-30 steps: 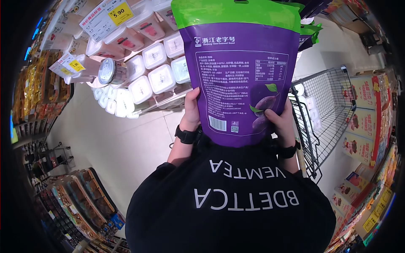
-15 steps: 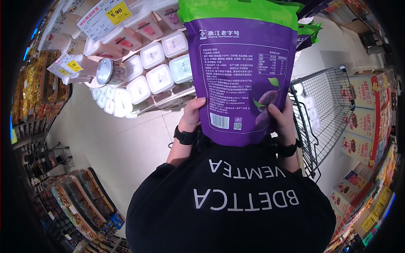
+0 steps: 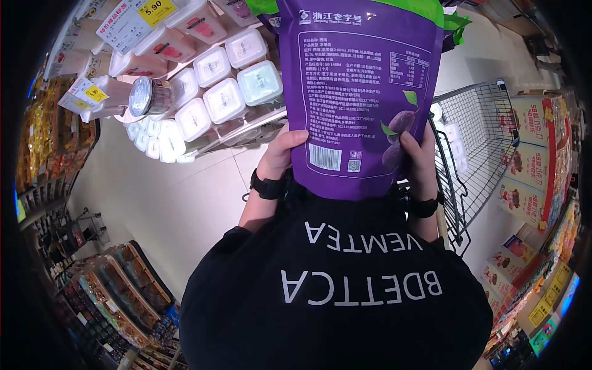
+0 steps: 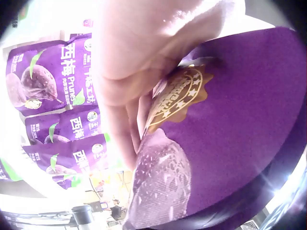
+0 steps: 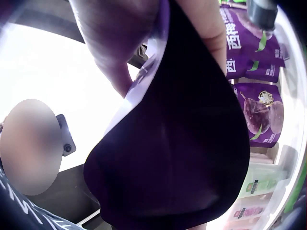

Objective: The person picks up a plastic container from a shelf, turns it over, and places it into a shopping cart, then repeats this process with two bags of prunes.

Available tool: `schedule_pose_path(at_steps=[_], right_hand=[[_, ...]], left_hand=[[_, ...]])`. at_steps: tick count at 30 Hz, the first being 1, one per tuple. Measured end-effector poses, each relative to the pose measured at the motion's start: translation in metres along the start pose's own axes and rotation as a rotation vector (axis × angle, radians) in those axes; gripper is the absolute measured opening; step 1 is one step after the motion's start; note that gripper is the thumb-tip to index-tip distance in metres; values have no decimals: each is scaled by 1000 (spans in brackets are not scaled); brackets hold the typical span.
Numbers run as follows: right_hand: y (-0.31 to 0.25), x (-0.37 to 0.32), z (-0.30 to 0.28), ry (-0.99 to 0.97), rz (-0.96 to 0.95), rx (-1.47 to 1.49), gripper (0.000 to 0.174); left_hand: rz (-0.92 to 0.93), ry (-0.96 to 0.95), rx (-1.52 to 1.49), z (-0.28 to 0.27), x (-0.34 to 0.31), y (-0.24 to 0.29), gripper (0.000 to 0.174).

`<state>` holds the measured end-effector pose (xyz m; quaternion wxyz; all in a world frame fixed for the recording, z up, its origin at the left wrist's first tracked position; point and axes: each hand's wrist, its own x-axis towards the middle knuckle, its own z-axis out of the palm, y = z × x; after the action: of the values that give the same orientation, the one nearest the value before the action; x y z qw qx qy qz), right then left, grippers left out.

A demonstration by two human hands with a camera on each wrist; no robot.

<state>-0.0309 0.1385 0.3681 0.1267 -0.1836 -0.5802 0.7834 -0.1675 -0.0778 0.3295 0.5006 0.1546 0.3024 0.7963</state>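
A large purple prune bag (image 3: 354, 166) with a green top stands in front of the chest, its printed back facing up in the head view. My left hand (image 3: 280, 151) grips its left edge, thumb on the back beside the barcode. On the opposite edge my right hand (image 3: 422, 157) holds it, thumb over the printed plums. The left wrist view shows the bag's front (image 4: 249, 105), with a gold badge and a plum picture, fingers behind the edge. In the right wrist view the bag's dark bottom (image 5: 177, 163) fills the middle.
White-lidded tubs (image 3: 225, 100) and a round can (image 3: 148, 95) fill a display at left, with price signs (image 3: 139, 18) above. More prune bags (image 4: 45, 79) lie on the display. A wire shopping cart (image 3: 478, 145) stands at right, near stacked cartons (image 3: 524, 163).
The bag has shifted up and slightly right in the head view, and much of its green top has left the frame. Both hands keep their grip. The display has slid a little left.
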Motion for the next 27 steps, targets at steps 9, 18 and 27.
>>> schedule_pose_path(at_steps=[9, 18, 27], right_hand=[[-9, -2, 13, 70, 41, -74, 40], [-15, -1, 18, 35, 61, -148, 43], [-36, -14, -28, 56, 28, -19, 49]], left_hand=[[16, -115, -182, -3, 4, 1, 54], [72, -105, -219, -10, 1, -4, 54], [-37, 43, 107, 52, 22, -8, 53]])
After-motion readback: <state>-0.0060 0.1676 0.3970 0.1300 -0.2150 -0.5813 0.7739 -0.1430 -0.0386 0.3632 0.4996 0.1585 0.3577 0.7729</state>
